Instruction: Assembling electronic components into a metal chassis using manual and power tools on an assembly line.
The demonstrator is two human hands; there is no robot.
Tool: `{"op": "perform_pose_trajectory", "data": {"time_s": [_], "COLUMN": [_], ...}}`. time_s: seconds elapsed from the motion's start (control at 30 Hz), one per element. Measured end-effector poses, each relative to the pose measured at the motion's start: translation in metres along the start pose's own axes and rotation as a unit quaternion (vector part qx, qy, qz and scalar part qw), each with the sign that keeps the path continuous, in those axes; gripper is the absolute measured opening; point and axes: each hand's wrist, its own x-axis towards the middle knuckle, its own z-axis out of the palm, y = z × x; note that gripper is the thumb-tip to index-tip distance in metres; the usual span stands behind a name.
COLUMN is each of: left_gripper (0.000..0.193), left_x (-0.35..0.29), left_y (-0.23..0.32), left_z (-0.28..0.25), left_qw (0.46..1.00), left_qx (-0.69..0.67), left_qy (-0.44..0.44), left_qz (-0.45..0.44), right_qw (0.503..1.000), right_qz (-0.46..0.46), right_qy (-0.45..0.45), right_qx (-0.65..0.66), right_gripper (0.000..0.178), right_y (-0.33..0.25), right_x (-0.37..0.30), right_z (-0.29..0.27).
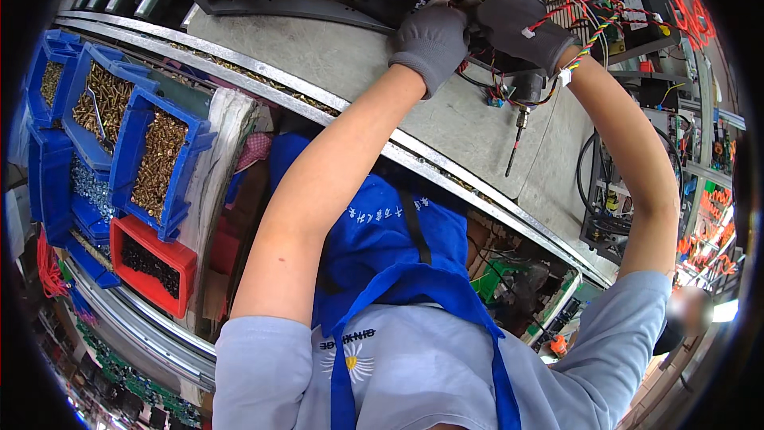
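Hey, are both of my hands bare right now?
No, grey gloves cover both the left hand and the right hand.

Red bin point(188, 280) w/ blk pcs point(150, 267)

Blue fabric apron point(382, 247): one row of white Chinese characters point(364, 216) runs across its front. Light grey fabric shirt point(446, 358): dark Latin capitals point(348, 339) stand upside down to the view, beside the apron's neck strap. Dark metal equipment point(660, 1), beyond the apron, rightward: pale rectangular label point(634, 1), print too small to read.
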Motion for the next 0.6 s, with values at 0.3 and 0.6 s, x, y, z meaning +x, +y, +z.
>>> {"op": "perform_pose_trajectory", "data": {"time_s": [0.3, 0.6], "left_gripper": [0.022, 0.024], "left_x": [0.001, 0.0014], "left_y": [-0.0039, -0.0009], "left_z": [0.0008, -0.0015], "left_qw": [1.0, 1.0], "left_qx": [0.005, 0.009], "left_qy": [0.008, 0.004], "left_qz": [0.015, -0.001], "right_qw": [0.997, 0.996], "right_qz": [-0.023, -0.026], "right_qy": [0.07, 0.071], "right_qx": [0.008, -0.047], "right_gripper": [0.01, 0.009], "right_y": [-0.0005, -0.0021], "right_x": [0.0007, -0.0012], "right_z": [0.0009, 0.0057]}}
